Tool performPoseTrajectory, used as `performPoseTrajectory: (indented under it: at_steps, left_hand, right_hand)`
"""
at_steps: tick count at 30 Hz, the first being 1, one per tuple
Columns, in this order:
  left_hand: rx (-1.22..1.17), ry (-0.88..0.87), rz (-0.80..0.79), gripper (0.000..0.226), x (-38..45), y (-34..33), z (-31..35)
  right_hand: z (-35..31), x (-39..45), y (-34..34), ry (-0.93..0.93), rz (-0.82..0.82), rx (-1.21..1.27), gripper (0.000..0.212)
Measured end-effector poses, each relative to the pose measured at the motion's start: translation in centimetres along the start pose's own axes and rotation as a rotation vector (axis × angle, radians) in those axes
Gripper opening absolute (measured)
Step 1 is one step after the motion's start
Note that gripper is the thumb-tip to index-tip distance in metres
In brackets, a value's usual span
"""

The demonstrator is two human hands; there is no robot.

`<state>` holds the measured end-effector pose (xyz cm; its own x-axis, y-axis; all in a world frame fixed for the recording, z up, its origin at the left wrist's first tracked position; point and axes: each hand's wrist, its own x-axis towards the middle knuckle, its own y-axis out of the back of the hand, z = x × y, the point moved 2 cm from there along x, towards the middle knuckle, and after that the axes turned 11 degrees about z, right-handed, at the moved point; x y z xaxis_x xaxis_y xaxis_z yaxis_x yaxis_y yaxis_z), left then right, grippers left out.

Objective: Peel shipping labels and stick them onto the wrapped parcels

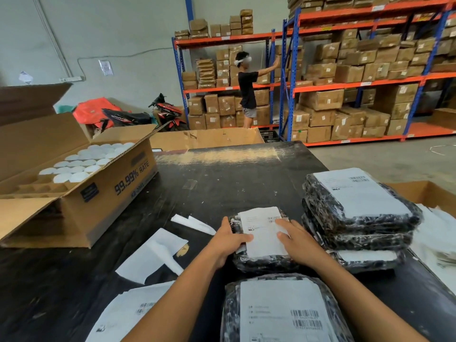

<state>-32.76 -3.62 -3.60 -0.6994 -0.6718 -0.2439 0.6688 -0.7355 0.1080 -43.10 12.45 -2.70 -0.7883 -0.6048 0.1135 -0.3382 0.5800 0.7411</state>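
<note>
A black wrapped parcel [261, 264] lies on the dark table in front of me with a white shipping label [262, 233] on top. My left hand [228, 239] lies along the parcel's left side, its thumb pressing the label's left edge. My right hand [294, 236] rests flat on the label's right half, fingers straight. A second labelled parcel [278, 309] sits nearest me between my forearms. To the right stands a stack of labelled parcels [357, 218]. More shipping labels [128, 312] lie at the lower left.
Peeled white backing sheets [153, 255] litter the table [222, 181] at left. An open cardboard box [81, 188] with white round lids stands at far left. Another box [429, 193] with white sheets is at right. A person stands at distant shelving [246, 90].
</note>
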Motion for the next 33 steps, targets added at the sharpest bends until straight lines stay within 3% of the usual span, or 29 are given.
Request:
performPoseTrajectory:
  at_steps: [4, 13, 16, 20, 24, 33]
  left_hand:
    - [0.122, -0.069, 0.015, 0.075, -1.3, -0.1, -0.3]
    - [-0.108, 0.04, -0.075, 0.048, -2.8, 0.7, -0.7]
    - [0.064, -0.031, -0.016, 0.063, -3.3, 0.2, -0.8]
    - [0.013, 0.057, -0.054, 0.073, -3.6, 0.5, -0.1]
    - [0.091, 0.071, -0.035, 0.12, -3.9, 1.0, 1.8]
    - [0.171, -0.139, -0.005, 0.12, -7.0, 3.2, 6.7]
  right_hand:
    - [0.6, -1.3, 0.5, -0.022, -0.054, 0.042, 0.065]
    - [0.1, -2.6, 1.1, -0.131, -0.07, 0.223, 0.057]
    - [-0.1, -2.7, 1.4, -0.181, -0.048, 0.176, 0.067]
    - [-1.0, -2.4, 1.5, -0.226, -0.084, 0.201, 0.062]
    - [-1.5, -2.4, 1.9, -0.207, -0.106, 0.271, 0.057]
    - [-5.0, -4.3, 6.1, -0.087, -0.082, 0.433, 0.059]
